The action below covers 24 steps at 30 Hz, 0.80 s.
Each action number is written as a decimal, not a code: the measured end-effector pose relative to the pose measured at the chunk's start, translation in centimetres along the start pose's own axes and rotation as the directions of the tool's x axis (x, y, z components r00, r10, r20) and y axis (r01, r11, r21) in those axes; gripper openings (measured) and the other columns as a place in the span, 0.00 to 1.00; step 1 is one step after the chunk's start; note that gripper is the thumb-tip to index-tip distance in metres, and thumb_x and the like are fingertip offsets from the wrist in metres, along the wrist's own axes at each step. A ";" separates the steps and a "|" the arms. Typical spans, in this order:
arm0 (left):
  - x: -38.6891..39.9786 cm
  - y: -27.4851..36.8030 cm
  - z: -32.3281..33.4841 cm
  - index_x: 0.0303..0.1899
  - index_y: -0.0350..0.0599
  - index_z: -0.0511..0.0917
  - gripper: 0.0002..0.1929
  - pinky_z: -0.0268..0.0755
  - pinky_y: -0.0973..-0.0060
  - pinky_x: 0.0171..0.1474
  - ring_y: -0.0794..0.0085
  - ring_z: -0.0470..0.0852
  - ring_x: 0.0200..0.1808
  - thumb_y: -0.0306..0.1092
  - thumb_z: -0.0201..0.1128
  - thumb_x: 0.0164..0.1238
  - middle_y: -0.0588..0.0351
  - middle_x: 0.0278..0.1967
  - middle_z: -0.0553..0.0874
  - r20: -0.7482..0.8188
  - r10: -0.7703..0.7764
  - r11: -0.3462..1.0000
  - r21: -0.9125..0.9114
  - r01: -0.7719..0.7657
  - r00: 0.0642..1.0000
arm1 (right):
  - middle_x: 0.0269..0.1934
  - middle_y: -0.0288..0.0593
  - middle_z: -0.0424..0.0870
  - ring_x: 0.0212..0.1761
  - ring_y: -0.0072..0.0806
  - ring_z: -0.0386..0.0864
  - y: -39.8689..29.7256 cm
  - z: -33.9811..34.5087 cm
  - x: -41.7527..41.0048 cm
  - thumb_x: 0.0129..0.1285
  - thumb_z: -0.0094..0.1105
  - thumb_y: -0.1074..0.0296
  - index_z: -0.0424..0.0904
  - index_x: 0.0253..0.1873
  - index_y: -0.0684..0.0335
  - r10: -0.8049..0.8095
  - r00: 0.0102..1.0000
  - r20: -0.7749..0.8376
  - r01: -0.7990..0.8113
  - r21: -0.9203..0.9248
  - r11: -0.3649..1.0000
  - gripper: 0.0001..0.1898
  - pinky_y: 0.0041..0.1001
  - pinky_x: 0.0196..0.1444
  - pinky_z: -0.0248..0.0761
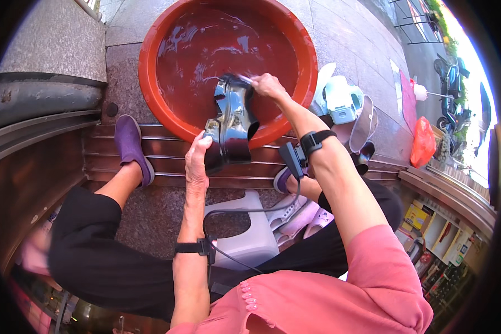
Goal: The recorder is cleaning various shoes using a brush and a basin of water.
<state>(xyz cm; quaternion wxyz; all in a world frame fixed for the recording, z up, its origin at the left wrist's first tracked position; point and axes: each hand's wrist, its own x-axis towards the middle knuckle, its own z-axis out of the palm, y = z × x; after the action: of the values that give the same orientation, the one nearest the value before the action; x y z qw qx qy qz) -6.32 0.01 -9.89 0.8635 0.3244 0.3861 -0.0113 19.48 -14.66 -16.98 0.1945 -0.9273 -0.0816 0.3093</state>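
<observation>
A glossy black boot-like item (234, 121), wet and shiny, is tilted over the near rim of a large red plastic basin (146, 79) with water in it. My left hand (198, 160) grips its lower left side, the thumb on top. My right hand (269, 86), over the basin's right part, is closed around a thin light handle (245, 79). The handle's far end meets the upper end of the black item; dark bristles seem to show there, but the tool's head is partly hidden. My left fingers under the item are hidden.
Metal-edged steps (171, 160) lie below the basin. To its right stand a pale blue plastic object (341, 102) and a grey insole-shaped piece (362, 123). A light grey plastic stool (250, 234) and pink clogs (294, 217) are between my legs. A red plastic bag (423, 142) lies farther right.
</observation>
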 end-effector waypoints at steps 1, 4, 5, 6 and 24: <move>-0.1 0.3 -0.7 0.54 0.39 0.75 0.26 0.70 0.75 0.52 0.73 0.79 0.45 0.47 0.61 0.58 0.57 0.44 0.80 -0.019 0.001 1.000 0.009 -0.001 1.000 | 0.34 0.42 0.84 0.29 0.33 0.82 0.0 0.7 0.0 0.64 0.53 0.54 0.79 0.55 0.45 0.073 0.987 0.145 -0.094 0.145 0.985 0.16 0.35 0.31 0.76; -0.5 1.6 -1.3 0.52 0.38 0.74 0.26 0.72 0.70 0.54 0.67 0.81 0.46 0.49 0.58 0.59 0.51 0.46 0.82 -0.012 -0.092 0.969 -0.232 0.086 0.996 | 0.22 0.35 0.72 0.17 0.19 0.65 1.4 2.4 -1.0 0.62 0.56 0.51 0.79 0.42 0.55 0.226 0.875 0.429 -0.426 0.459 0.780 0.14 0.22 0.15 0.58; -0.3 1.7 -1.6 0.54 0.38 0.73 0.27 0.72 0.68 0.55 0.65 0.81 0.48 0.49 0.57 0.60 0.50 0.46 0.82 0.015 -0.080 0.952 -0.295 0.081 0.997 | 0.20 0.33 0.68 0.16 0.17 0.61 2.2 3.2 -1.7 0.62 0.57 0.49 0.77 0.38 0.56 0.209 0.837 0.505 -0.501 0.557 0.663 0.15 0.18 0.14 0.52; -0.2 1.9 -2.0 0.55 0.39 0.72 0.29 0.75 0.62 0.50 0.61 0.82 0.46 0.53 0.57 0.58 0.48 0.46 0.82 -0.001 -0.061 0.952 -0.300 0.058 0.998 | 0.22 0.34 0.70 0.16 0.17 0.62 1.4 3.9 -2.7 0.64 0.55 0.50 0.75 0.38 0.58 0.201 0.792 0.577 -0.574 0.591 0.566 0.15 0.17 0.13 0.50; 1.0 -1.0 0.8 0.51 0.44 0.75 0.26 0.73 0.72 0.53 0.71 0.81 0.46 0.54 0.63 0.59 0.57 0.45 0.82 -0.056 0.083 0.988 -0.128 -0.089 0.995 | 0.40 0.50 0.84 0.44 0.42 0.83 -4.6 -2.1 -8.6 0.62 0.51 0.57 0.81 0.53 0.50 -0.084 0.991 -0.104 0.109 0.263 0.959 0.17 0.33 0.50 0.73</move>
<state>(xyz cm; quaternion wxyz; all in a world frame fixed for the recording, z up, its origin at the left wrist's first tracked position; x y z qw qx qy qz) -5.36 -1.00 -10.74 0.8726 0.2837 0.3932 0.0594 13.80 -13.45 -8.86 0.3365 -0.9006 -0.0750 0.2647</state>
